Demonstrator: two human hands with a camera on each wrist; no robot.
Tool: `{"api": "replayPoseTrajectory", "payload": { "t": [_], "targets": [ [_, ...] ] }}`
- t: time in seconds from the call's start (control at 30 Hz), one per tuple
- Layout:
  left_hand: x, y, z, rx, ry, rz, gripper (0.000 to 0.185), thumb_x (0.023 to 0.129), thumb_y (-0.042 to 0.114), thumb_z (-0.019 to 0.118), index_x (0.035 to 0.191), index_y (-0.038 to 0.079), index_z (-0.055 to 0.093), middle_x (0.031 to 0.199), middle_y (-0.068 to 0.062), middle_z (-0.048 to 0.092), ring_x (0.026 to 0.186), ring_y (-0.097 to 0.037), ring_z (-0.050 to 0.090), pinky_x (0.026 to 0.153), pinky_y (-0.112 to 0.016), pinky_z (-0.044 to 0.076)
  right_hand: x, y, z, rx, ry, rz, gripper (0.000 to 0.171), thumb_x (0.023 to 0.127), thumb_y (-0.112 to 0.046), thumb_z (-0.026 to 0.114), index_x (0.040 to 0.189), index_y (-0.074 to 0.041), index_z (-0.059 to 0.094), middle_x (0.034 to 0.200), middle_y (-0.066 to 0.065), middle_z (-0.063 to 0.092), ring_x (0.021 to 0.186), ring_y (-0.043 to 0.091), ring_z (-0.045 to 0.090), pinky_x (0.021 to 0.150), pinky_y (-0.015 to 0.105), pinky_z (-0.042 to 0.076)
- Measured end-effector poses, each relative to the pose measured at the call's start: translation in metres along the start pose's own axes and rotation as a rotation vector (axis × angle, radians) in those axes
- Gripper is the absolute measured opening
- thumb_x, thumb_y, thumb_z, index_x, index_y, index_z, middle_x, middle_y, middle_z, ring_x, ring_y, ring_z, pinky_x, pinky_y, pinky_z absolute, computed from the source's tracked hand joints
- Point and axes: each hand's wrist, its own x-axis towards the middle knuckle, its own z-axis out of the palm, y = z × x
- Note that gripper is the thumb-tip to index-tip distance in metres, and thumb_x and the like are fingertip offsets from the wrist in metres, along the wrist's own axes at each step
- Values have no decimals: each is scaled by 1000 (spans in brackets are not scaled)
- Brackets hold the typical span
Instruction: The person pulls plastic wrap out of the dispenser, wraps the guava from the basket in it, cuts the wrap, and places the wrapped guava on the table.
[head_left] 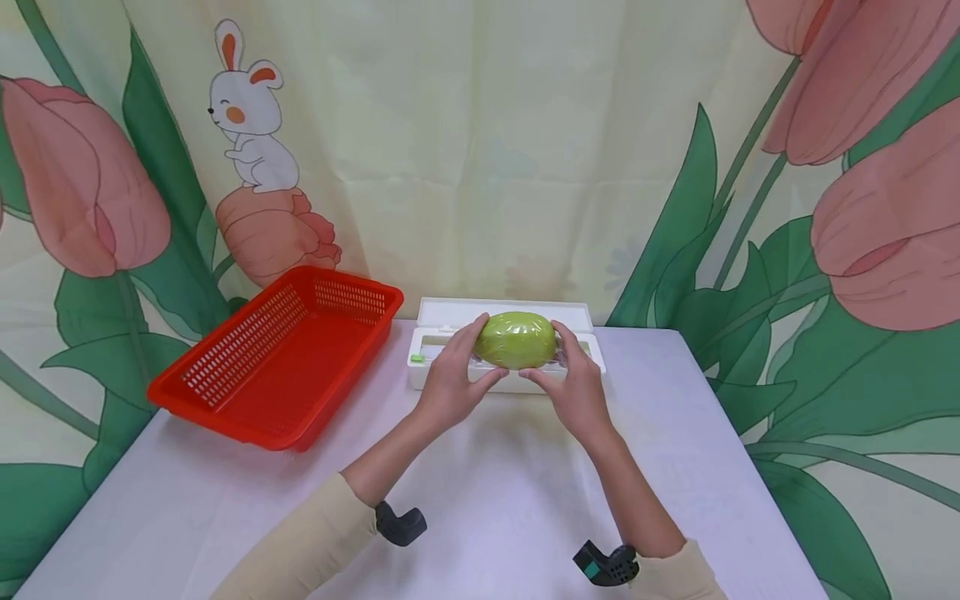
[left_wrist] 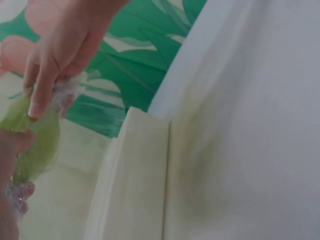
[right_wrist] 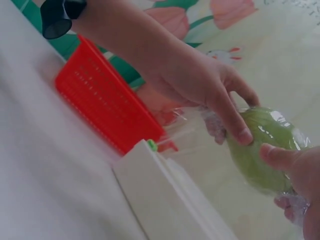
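Note:
A green oval fruit (head_left: 516,340), shiny with clear cling film, is held above a white cling film dispenser box (head_left: 495,382). My left hand (head_left: 453,375) grips its left end, and my right hand (head_left: 577,385) grips its right end. Both thumbs press the near side, while the other fingers curl round the ends. Bunched film shows by the fingers in the right wrist view, where the fruit (right_wrist: 260,145) looks smoothly covered. The dispenser's lid (head_left: 502,313) stands raised at the back, and a green slider (head_left: 417,358) sits at its left end.
To the left, a red plastic basket (head_left: 292,375) with perforated sides stands on the white-covered table (head_left: 480,500). Behind the table hangs a curtain (head_left: 540,167) printed with tulips and a rabbit. Each wrist bears a small black camera (head_left: 401,523).

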Motion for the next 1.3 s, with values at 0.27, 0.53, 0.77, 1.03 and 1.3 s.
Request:
{"api": "replayPoseTrajectory", "payload": {
  "t": [0.27, 0.53, 0.77, 1.03, 1.3],
  "targets": [
    [-5, 3, -4, -16, 13, 1, 81, 75, 29, 75, 142, 19, 30, 135, -3, 46, 118, -19, 51, 91, -33, 50, -4, -3, -1, 5, -10, 4, 84, 69, -29, 77, 139, -19, 33, 129, 8, 54, 105, 25, 61, 89, 42, 50],
    [-9, 6, -7, -33, 35, 9, 81, 73, 27, 76, 141, 19, 32, 133, -2, 47, 117, -18, 51, 90, -32, 51, -8, -7, -3, 11, -8, -5, 83, 69, -31, 77, 139, -20, 34, 130, 6, 52, 107, 25, 60, 90, 42, 50],
    [-11, 11, -10, -44, 23, 11, 82, 74, 28, 75, 142, 22, 29, 134, -1, 46, 116, -16, 50, 89, -29, 51, -13, -10, -9, -4, 9, -39, 82, 69, -31, 77, 138, -18, 35, 128, 6, 53, 106, 24, 61, 92, 43, 48],
    [-13, 15, -14, -55, 33, 13, 83, 74, 27, 76, 142, 25, 29, 133, 0, 46, 115, -15, 50, 89, -29, 51, -16, -13, -13, -24, 26, -80, 81, 69, -30, 77, 138, -17, 36, 127, 6, 55, 103, 23, 61, 90, 42, 50],
    [-14, 19, -17, -80, 55, 49, 82, 74, 27, 76, 142, 23, 30, 133, -2, 47, 117, -16, 50, 89, -29, 51, -19, -19, -17, -9, 40, -62, 82, 68, -28, 78, 138, -20, 36, 128, 4, 54, 105, 21, 61, 90, 39, 50]
  ]
}}
